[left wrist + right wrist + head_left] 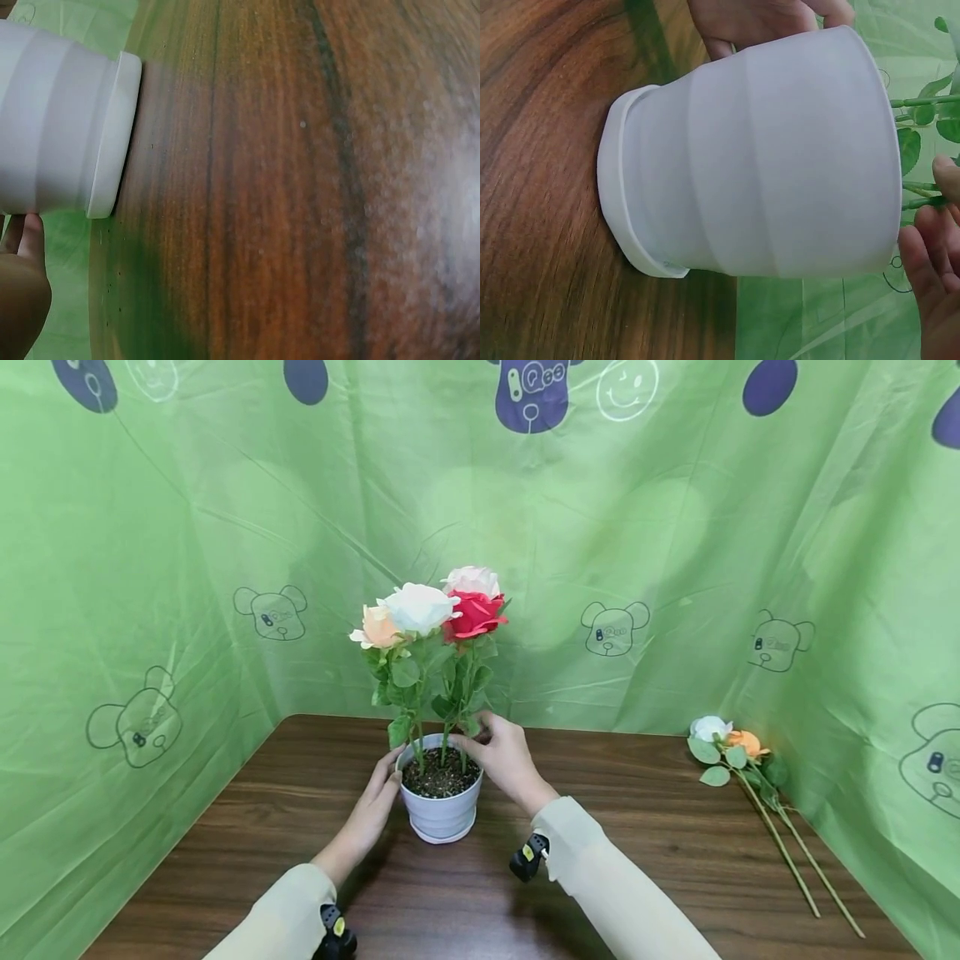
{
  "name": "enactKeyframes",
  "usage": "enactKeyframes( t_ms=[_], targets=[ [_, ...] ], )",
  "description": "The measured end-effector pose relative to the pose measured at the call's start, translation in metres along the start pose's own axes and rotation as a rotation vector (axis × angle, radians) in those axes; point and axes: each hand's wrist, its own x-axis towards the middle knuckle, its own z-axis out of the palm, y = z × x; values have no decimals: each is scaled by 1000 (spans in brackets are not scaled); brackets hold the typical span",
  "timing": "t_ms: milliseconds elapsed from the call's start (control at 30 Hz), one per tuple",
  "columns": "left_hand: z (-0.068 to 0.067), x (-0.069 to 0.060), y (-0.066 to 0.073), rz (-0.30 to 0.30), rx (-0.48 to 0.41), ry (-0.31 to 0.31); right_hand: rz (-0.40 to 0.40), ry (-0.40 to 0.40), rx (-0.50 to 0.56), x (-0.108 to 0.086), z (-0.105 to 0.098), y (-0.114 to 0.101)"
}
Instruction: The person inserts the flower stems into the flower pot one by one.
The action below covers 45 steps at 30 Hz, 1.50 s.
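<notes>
Where the pale pot (438, 814) stands: while a hand of mine touches either side, it is upright on the worktop (300, 827).
Left hand: my left hand (373, 802) rests along the pot's left wall, fingers extended.
Right hand: my right hand (506, 760), at the rim's far right, appears to pinch a green stem (922, 202) between thumb and fingers.
Governing relation: I judge it to be stem over soil; the soil (441, 781) lies just below that pinch and to its left, with the stem's long axis near upright. My right hand is the nearer to this stem.
Potted blooms: peach rose (378, 627), bluish-white rose (420, 608), red rose (476, 614) and blush rose (471, 580), full and layered, fabric-like.
Pot form: smooth, matt, tapering wall in shallow bands, set in a shallow saucer (615, 187).
Soil texture: dark, coarse, flecked with paler grains.
Loose stems: a white rose (709, 727) and an orange rose (747, 743) lie well to my right, long stalks slanting towards me.
Surroundings: dark, glossy wood grain; creased green curtain (540, 527) behind.
</notes>
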Motion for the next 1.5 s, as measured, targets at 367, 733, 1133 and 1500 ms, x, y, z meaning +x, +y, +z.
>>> enactKeyframes(
  t_ms=[367, 733, 1133, 1500],
  targets=[
    [-1, 0, -1, -2, -5, -5, -82, 54, -2, 2, 10, 3],
    [0, 0, 0, 1, -8, -7, -116, 62, 31, -2, 16, 5],
    [1, -3, 1, 16, -6, 4, -238, 56, -41, -8, 18, 10],
    [3, -1, 2, -4, -22, 11, -166, 49, -82, -8, 9, 15]
  ],
)
